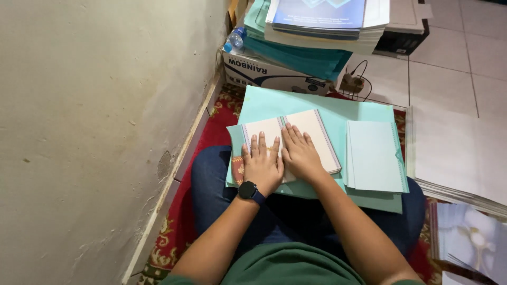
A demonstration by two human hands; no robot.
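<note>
We pressed our left hand (pixel 262 164), fingers spread flat and slightly apart, on the left page of the open cream paper booklet (pixel 296 138), its grip wide open and clasping nothing. Our right hand (pixel 299 153) lay flat just beside it, fingers straight, on the fold and right page, likewise open. The booklet rested on the large pale green paper sheet (pixel 317 108) spread over our lap, toward that sheet's left edge. A black wristwatch (pixel 249 190) sat on our left wrist. Near the sheet's right edge lay a stack of pale blue-green folded cards (pixel 376 155), apart from the booklet. Beyond the sheet's far edge stood a white rectangular cardboard box with dark lettering (pixel 264 71), carrying a pile of teal and white paper with a blue-covered book (pixel 319 13) on top. A clear plastic bottle with a blue cap (pixel 235 38) lay at the box's left corner, against the wall.
</note>
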